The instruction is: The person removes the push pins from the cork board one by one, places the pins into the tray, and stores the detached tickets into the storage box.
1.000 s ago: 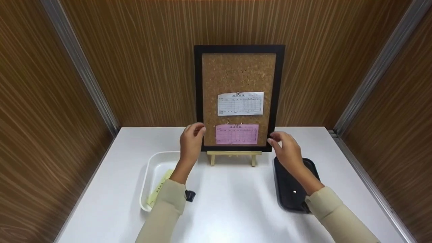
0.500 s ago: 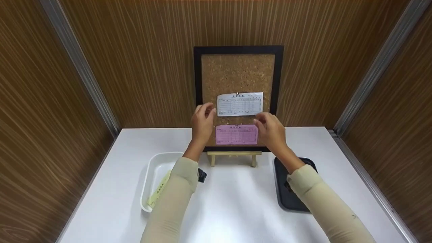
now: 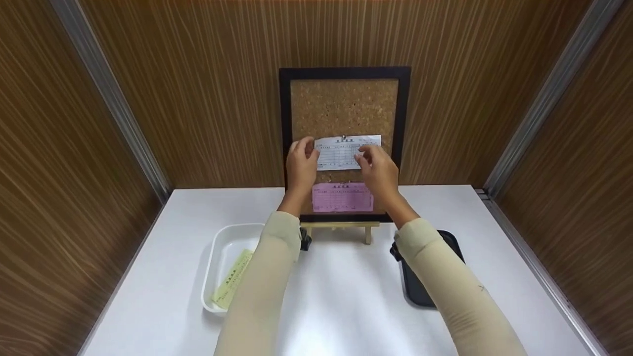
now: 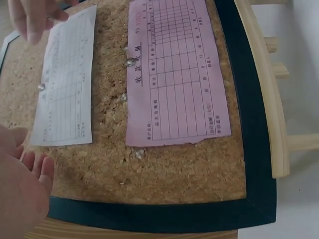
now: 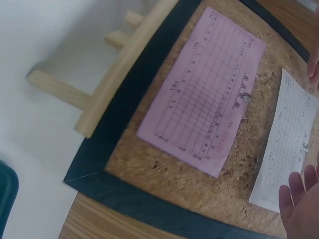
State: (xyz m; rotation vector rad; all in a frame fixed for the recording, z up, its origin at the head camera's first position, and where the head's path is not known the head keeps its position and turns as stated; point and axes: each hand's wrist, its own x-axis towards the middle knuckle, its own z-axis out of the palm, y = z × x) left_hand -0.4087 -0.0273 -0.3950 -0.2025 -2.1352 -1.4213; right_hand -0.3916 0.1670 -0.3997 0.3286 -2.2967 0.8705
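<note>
A black-framed cork board (image 3: pixel 344 106) stands on a small wooden easel (image 3: pixel 346 225). A white receipt slip (image 3: pixel 336 153) hangs mid-board by a clear pushpin (image 4: pixel 41 86) at its top edge. Below it hangs a pink receipt slip (image 3: pixel 336 200), with a clear pushpin (image 5: pixel 245 97) at its top. My left hand (image 3: pixel 301 165), fingers loosely bent, is at the white slip's left edge. My right hand (image 3: pixel 381 170), also loosely bent, overlaps that slip's right half in the head view. Neither hand holds anything.
On the left of the white table (image 3: pixel 341 296) stands a white tray (image 3: pixel 210 272) with a yellow slip (image 3: pixel 232 279) in it. A black tray (image 3: pixel 418 289) lies on the right, partly under my right sleeve. Wood-patterned walls (image 3: pixel 222 99) enclose the table.
Both hands have moved inward and up, from the board's lower sides to either side of the white slip. The slips still hang on the board.
</note>
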